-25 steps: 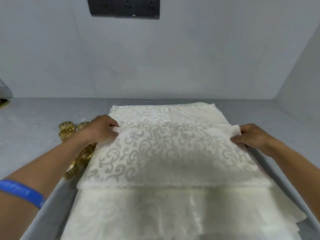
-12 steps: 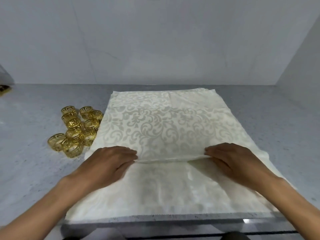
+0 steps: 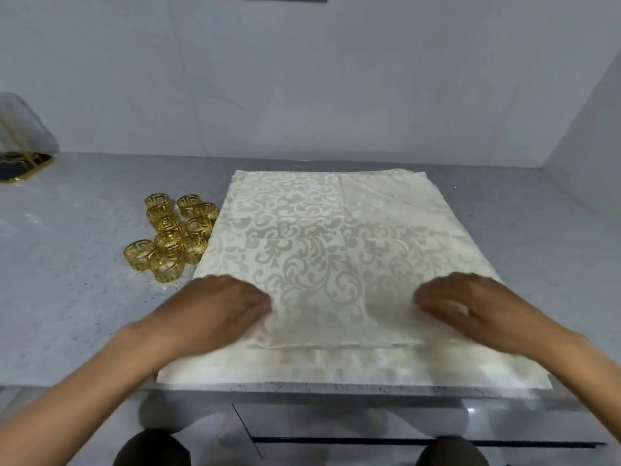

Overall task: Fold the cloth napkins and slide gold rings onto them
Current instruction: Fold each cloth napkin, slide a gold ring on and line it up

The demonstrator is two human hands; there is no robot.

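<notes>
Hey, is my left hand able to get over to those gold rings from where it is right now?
Probably yes. The left hand rests on the napkin at its left edge, and the gold rings sit just beyond it on the bare counter, with nothing lying between them.

Head view: high, close, facing forward-down over countertop toward wall.

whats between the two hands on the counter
In the head view, only the patterned cloth napkin lies between the left hand and right hand; no ring there.
</notes>
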